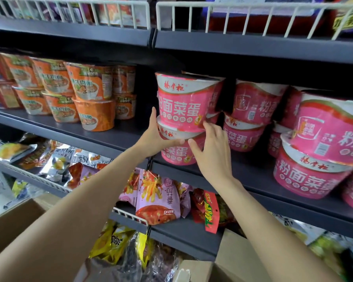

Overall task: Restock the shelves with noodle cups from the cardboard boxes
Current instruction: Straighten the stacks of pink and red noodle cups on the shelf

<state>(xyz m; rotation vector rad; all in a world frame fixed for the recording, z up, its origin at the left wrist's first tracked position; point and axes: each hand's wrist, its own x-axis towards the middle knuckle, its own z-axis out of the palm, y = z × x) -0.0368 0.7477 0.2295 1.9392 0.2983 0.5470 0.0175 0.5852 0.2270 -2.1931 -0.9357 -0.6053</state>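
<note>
A pink noodle cup (183, 102) sits stacked on a second pink noodle cup (177, 153) at the left end of the dark middle shelf (243, 180). My left hand (155, 135) presses the left side of the stack where the two cups meet, thumb up against the upper cup. My right hand (210, 147) touches the right side, fingers on the upper cup's base and thumb on the lower cup's rim. More pink cups (251, 110) stand stacked to the right.
Orange noodle cups (90, 92) fill the shelf bay to the left. Snack bags (157, 196) hang and lie on the lower shelves. Cardboard boxes (230, 261) sit at the bottom edge. A wire-railed shelf (253, 19) runs overhead.
</note>
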